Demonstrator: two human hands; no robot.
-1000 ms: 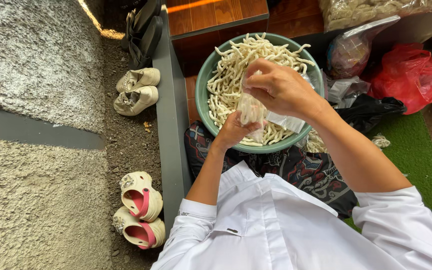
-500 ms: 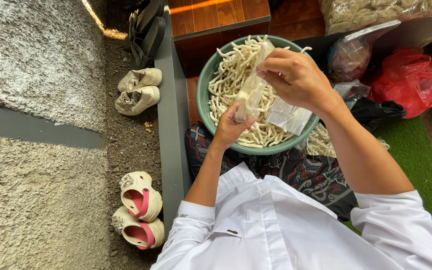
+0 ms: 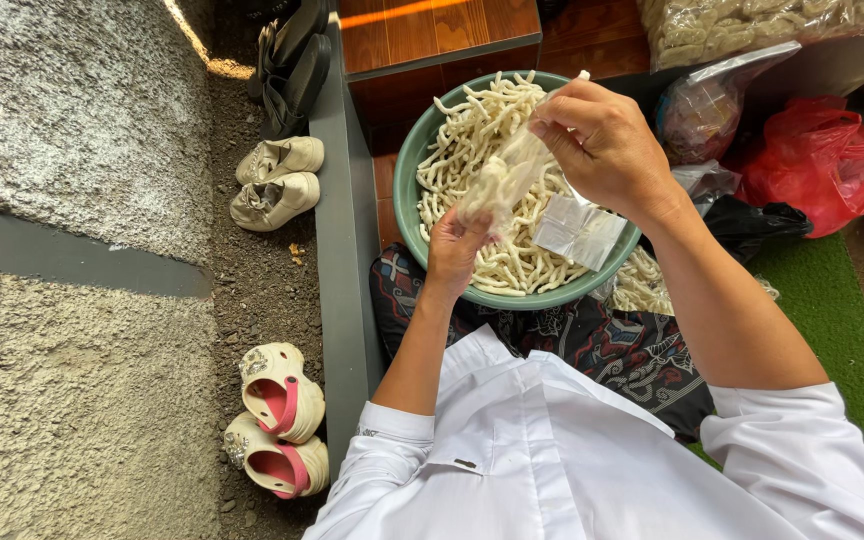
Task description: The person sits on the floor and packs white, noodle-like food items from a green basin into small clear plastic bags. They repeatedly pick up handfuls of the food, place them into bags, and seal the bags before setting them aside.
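Both hands work one small clear bag at upper centre, over the green bowl of pale sticks. Our left hand cups its filled bottom, our right hand pinches the top; we keep it upright, its mouth held taut.

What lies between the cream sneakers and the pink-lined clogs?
In the head view, only bare gravelly ground separates the cream sneakers from the pink-lined clogs.
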